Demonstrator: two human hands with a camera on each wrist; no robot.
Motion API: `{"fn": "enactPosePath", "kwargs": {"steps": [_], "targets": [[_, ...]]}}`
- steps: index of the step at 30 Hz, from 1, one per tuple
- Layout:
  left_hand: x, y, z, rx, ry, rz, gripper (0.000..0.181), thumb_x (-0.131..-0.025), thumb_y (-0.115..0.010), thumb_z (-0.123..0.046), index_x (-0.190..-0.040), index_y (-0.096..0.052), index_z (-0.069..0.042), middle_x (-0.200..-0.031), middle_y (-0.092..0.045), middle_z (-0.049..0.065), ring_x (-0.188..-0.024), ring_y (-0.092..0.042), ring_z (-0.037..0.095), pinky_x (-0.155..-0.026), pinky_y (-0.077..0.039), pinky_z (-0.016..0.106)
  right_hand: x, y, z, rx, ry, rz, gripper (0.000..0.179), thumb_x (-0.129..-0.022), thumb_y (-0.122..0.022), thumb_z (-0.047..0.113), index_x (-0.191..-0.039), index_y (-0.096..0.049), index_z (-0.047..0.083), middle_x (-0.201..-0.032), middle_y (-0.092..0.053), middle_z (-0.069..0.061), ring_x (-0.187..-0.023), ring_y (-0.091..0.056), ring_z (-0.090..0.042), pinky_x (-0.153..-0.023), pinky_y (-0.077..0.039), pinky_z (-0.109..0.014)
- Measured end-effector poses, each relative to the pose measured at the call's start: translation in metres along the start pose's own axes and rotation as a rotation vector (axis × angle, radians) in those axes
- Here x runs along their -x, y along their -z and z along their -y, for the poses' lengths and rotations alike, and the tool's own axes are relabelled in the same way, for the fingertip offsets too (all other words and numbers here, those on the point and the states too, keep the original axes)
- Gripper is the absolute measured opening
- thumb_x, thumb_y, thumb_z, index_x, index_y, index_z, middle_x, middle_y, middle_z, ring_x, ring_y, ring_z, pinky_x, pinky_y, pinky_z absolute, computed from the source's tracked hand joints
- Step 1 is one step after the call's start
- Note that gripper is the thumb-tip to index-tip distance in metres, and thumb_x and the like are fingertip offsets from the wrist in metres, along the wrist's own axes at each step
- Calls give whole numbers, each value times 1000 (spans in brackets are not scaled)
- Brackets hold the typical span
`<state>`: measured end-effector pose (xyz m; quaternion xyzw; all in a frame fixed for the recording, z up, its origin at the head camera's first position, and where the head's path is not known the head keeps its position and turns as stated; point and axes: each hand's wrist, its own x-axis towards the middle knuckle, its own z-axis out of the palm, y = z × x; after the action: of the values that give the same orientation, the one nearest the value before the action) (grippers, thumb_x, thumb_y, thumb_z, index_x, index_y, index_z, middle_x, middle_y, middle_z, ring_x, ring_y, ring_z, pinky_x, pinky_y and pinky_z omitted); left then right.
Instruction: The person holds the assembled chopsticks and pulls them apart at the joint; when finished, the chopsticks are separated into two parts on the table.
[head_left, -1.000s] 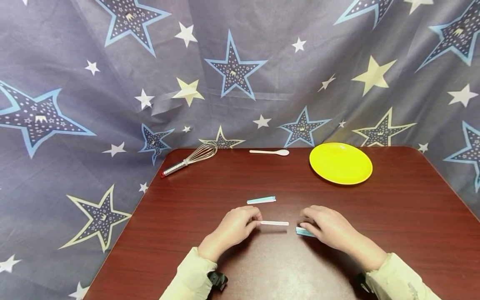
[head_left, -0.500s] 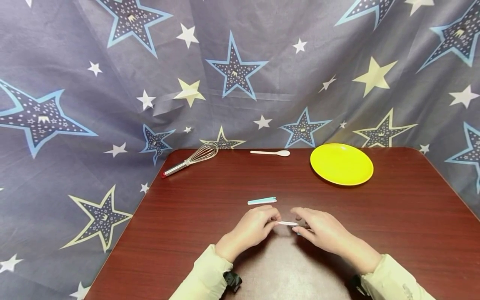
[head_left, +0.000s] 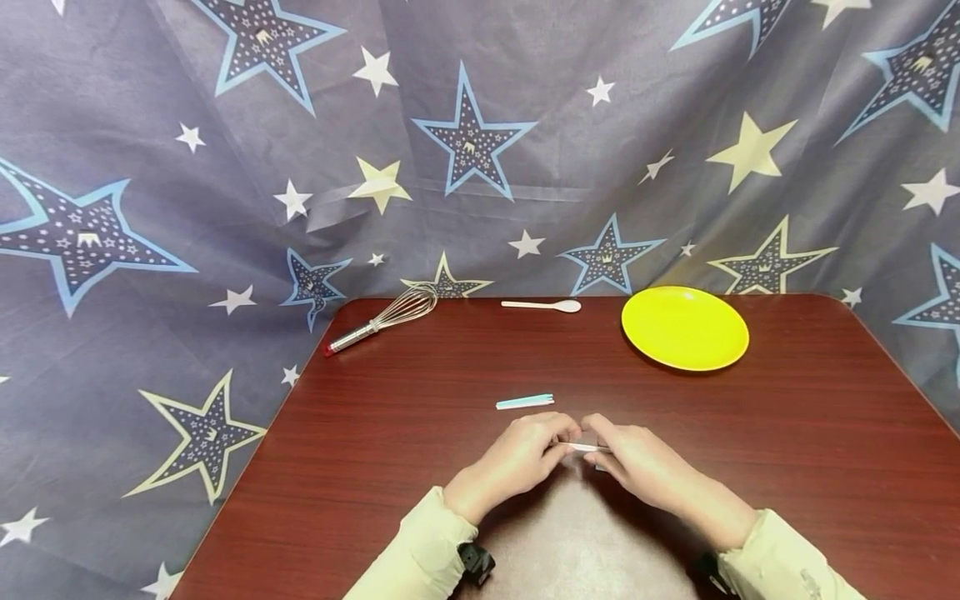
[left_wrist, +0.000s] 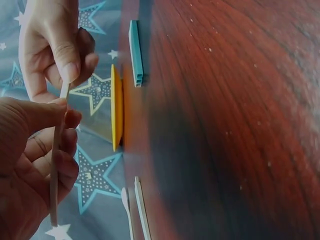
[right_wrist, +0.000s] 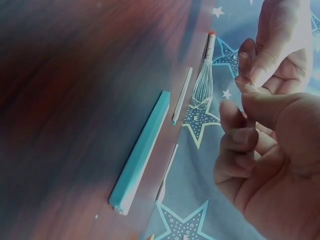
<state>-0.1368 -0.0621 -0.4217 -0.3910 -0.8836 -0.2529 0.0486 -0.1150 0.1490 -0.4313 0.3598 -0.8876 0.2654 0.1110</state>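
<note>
Both hands meet at a thin white stick (head_left: 583,447) above the table. My left hand (head_left: 517,454) pinches it between thumb and fingers, and most of its length runs along that palm in the left wrist view. My right hand (head_left: 637,462) pinches the other end with thumb and fingertips, close beside the left fingertips. Below the right hand a teal bar (right_wrist: 142,155) with a white side lies on the table, mostly hidden in the head view. Farther back lies a second slim teal-and-white pair of sticks (head_left: 525,402).
A whisk (head_left: 384,319) with a red-tipped handle lies at the back left of the dark red table (head_left: 360,467). A white spoon (head_left: 542,306) is by the back edge, a yellow plate (head_left: 686,328) at the back right. A starry cloth (head_left: 480,225) hangs behind.
My left hand has moved right with the white stick, bringing it to my right hand. The right hand has shifted slightly left and now pinches the stick's free end.
</note>
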Motion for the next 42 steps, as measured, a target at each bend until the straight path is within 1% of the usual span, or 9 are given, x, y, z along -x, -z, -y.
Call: {"fn": "enactPosePath", "kwargs": {"steps": [4, 8, 12, 16, 19, 22, 29, 34, 42], "targets": [[2, 2, 4, -63, 25, 8, 17, -92, -68, -19, -108, -66, -18, -92, -66, -10, -82, -61, 2, -72, -47, 19, 1, 1, -3, -30, 1, 1, 27, -87, -71, 8, -106, -53, 8, -73, -58, 10, -62, -49, -1, -56, -43, -22], [3, 3, 8, -79, 41, 25, 11, -91, -68, -22, -102, -70, -19, -90, -67, -11, -81, -62, 5, -70, -48, 22, 3, 2, -7, -30, -2, 3, 25, -86, -73, 7, -104, -56, 8, -76, -61, 9, -64, -53, 0, -58, -46, -24], [4, 4, 10, -83, 19, 27, 9, -92, -67, -22, -98, -73, -19, -89, -68, -11, -81, -62, 4, -70, -48, 22, 4, 4, -9, -10, -4, 8, 22, -85, -73, 8, -100, -58, 11, -81, -63, 9, -70, -57, -1, -60, -49, -27], [2, 2, 11, -58, -21, 23, 11, -94, -65, -22, -99, -74, -17, -90, -68, -11, -82, -61, 2, -74, -47, 19, 3, 8, -9, -16, -20, 37, 18, -85, -73, 9, -88, -56, 16, -72, -53, 15, -62, -47, 0, -57, -43, -23], [0, -1, 10, -52, -44, 22, 12, -95, -63, -22, -99, -73, -17, -90, -67, -11, -82, -59, 0, -75, -46, 17, 2, 9, -8, -32, -32, 59, 22, -87, -71, 10, -80, -52, 19, -66, -42, 18, -58, -39, 0, -55, -37, -21], [-1, -3, 9, -68, -54, 22, 12, -96, -62, -23, -99, -72, -18, -90, -67, -12, -81, -58, -1, -73, -46, 17, 0, 8, -7, -21, -36, 62, 26, -89, -69, 13, -76, -49, 21, -64, -36, 18, -57, -36, 0, -55, -34, -21], [-4, -5, 3, -108, -65, 63, 15, -99, -58, -27, -100, -70, -20, -88, -66, -14, -77, -59, 0, -69, -47, 19, -1, 6, -6, 42, -27, 46, 28, -91, -68, 16, -73, -48, 23, -62, -32, 19, -55, -34, 0, -54, -33, -21], [-6, -6, 0, -124, -73, 61, 17, -100, -55, -29, -99, -70, -23, -86, -67, -15, -75, -59, 0, -65, -47, 21, -3, 8, -4, 49, -13, 30, 30, -91, -68, 16, -71, -46, 23, -61, -32, 19, -55, -34, 0, -53, -33, -21], [-7, -8, -2, -147, -53, 79, 13, -99, -55, -28, -92, -64, -20, -69, -54, -13, -59, -45, 3, -52, -37, 19, -3, 10, -2, 74, -33, 84, 29, -93, -65, 19, -71, -45, 23, -60, -31, 18, -53, -33, -1, -51, -32, -22]]}}
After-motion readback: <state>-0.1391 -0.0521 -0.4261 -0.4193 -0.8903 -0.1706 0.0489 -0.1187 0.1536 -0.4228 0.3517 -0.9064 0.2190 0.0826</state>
